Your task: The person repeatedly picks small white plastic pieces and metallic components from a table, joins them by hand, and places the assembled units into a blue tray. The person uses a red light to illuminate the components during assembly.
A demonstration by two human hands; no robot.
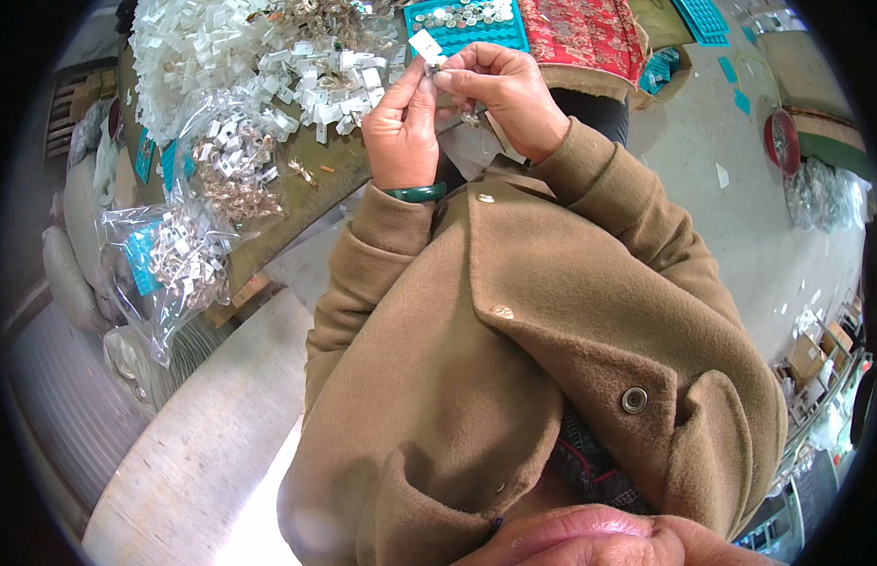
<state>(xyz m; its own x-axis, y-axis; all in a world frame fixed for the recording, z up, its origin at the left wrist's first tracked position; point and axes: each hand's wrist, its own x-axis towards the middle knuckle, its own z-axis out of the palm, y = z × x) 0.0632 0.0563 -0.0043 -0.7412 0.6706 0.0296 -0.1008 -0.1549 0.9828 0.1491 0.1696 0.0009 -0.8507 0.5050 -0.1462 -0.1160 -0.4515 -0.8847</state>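
Above the table edge, my left hand (400, 132) and my right hand (504, 94) meet with their fingertips pinched together. Between them is a small white tag (425, 45), its upper part sticking up past the fingers. A small shiny piece (469, 119) hangs below my right fingers; its kind is too small to tell. Just left of my hands lies a loose heap of small white tags (339, 90). Behind my fingertips sits a blue tray (511, 33) bearing several small round shiny pieces (462, 13). A dark green bangle (417, 193) circles my left wrist.
A large pile of translucent white pieces (188, 66) covers the table's far left. Clear plastic bags (188, 250) of tagged pieces rest along its left edge. A red patterned cloth (584, 38) lies right of the tray. On the floor at right stands a red basin (783, 141).
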